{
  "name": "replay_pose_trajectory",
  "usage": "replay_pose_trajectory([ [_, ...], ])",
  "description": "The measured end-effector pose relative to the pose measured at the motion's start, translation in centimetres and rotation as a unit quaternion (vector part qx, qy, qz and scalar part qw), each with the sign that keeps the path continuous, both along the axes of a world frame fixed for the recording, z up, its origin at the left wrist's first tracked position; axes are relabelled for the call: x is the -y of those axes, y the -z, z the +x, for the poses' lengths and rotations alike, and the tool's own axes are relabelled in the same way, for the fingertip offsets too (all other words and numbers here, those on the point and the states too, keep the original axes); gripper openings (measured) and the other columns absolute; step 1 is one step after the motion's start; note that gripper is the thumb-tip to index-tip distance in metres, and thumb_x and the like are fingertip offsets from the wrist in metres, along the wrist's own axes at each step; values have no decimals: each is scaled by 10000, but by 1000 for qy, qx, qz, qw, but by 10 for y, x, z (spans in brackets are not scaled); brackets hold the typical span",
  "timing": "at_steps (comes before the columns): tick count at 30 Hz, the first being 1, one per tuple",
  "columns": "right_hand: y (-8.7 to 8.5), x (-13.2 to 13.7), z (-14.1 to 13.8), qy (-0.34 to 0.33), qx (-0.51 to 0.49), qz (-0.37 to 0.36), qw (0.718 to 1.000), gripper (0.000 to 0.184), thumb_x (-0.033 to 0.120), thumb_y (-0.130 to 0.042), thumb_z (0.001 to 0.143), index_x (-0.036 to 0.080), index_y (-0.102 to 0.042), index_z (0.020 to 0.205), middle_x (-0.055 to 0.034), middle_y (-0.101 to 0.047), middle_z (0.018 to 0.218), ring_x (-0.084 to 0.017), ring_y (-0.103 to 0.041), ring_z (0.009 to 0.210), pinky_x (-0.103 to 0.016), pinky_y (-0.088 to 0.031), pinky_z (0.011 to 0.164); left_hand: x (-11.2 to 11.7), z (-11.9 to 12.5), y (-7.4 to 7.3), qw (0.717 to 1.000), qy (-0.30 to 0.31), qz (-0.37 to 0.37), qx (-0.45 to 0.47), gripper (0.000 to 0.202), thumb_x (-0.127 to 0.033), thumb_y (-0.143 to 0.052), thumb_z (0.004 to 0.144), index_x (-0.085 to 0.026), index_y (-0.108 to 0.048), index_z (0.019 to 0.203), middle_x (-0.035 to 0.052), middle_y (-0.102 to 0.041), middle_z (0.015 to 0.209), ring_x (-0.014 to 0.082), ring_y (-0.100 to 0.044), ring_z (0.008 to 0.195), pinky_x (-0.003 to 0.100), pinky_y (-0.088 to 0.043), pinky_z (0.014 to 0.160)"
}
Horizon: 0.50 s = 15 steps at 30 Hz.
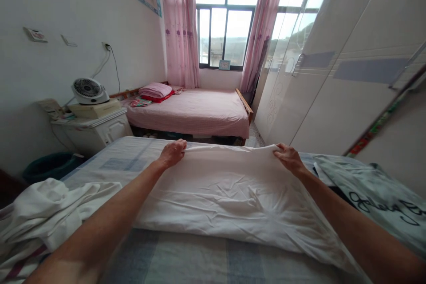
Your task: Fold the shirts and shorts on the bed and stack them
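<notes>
A white cloth [226, 191], wrinkled across its middle, lies spread on the blue and white checked bed [186, 257] before me. I cannot tell what kind of garment or sheet it is. My left hand [173, 152] grips its far left corner with the fingers closed. At the far right corner my right hand [286, 156] is closed on the same cloth. Between the two hands the far edge is stretched nearly straight. The near edge rests on the bed, and my right forearm covers part of the right side.
A crumpled white garment [63, 213] lies at the left, a grey-green printed garment [372, 195] at the right. Beyond stands a pink-covered bed [199, 111]. A fan [89, 91] sits above the white cabinet [96, 133]; a dark green tub [49, 166] is below. A wardrobe [319, 97] lines the right.
</notes>
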State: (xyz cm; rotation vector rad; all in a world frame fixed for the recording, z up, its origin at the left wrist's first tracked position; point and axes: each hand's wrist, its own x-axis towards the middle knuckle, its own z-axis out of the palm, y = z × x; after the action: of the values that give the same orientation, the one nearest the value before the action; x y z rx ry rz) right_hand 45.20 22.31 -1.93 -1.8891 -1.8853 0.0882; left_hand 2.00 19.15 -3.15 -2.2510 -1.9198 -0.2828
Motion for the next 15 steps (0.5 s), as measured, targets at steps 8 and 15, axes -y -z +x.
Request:
replay_pose_trajectory([
  [8, 34, 79, 30, -71, -57, 81, 993, 241, 382, -489, 672, 231, -634, 789, -54, -684, 870, -239, -627, 860, -356, -478, 777, 53, -17, 14, 987, 115, 70, -83, 172, -52, -448, 791, -184, -557, 803, 92, -598, 884, 239, -566, 866, 350, -421, 783],
  [15, 42, 103, 28, -55, -80, 108, 989, 301, 434, -499, 701, 219, -628, 867, -89, -677, 935, -261, -622, 916, -393, -468, 844, 70, -16, 14, 985, 91, 98, -112, 151, -78, -448, 816, -176, -562, 827, 102, -596, 889, 251, -560, 885, 360, -421, 784],
])
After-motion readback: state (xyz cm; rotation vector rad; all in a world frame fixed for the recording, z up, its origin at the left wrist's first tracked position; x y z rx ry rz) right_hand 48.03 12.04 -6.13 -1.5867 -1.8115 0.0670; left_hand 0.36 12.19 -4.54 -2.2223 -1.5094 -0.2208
